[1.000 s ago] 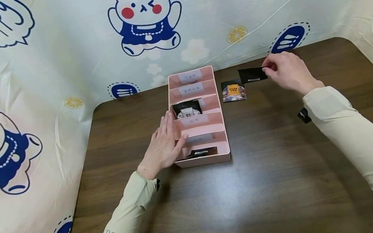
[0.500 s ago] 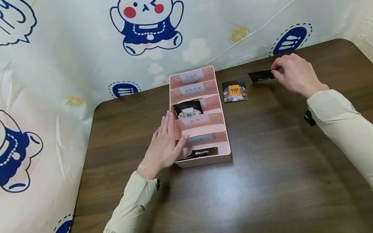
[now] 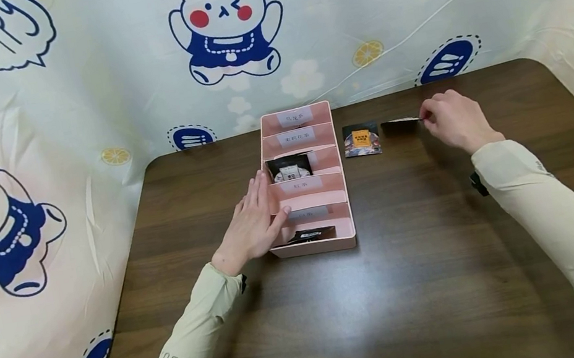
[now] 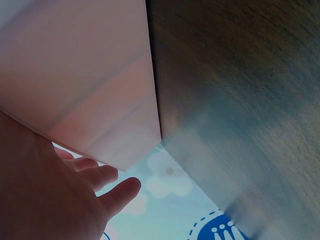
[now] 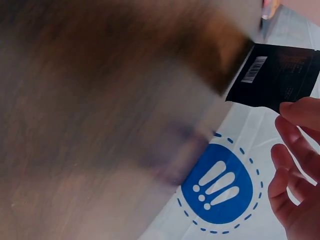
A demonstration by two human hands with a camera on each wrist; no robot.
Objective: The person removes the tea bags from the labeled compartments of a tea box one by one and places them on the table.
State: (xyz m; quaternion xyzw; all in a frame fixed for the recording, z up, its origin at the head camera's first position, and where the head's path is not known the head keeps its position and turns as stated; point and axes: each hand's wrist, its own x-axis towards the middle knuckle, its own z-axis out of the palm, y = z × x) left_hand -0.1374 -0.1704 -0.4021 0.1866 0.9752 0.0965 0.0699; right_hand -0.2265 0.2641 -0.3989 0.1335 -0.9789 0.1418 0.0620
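Note:
A pink divided box [image 3: 326,246] with paper labels stands on the wooden table. My left hand [image 3: 250,228] lies along its left side, fingers straight, the thumb over the rim; the left wrist view shows this hand [image 4: 60,185] against the box wall. To the right of the box, my right hand [image 3: 455,121] pinches a black tea sachet by its corner, between thumb and forefinger. Head-on the sachet [image 3: 400,121] is nearly edge-on, above its shadow; in the right wrist view the sachet [image 5: 280,75] shows a barcode on its dark face.
Another sachet [image 3: 361,139], with an orange label, lies flat just right of the box. Inside the box, a black sachet [image 3: 289,168] leans in the middle compartment and a dark sachet [image 3: 311,235] sits in the front one. A printed curtain [image 3: 319,23] hangs behind the table.
My right hand has shifted slightly right and toward me. The pinched sachet has tipped from showing its barcode face to nearly edge-on. My left hand stays on the box.

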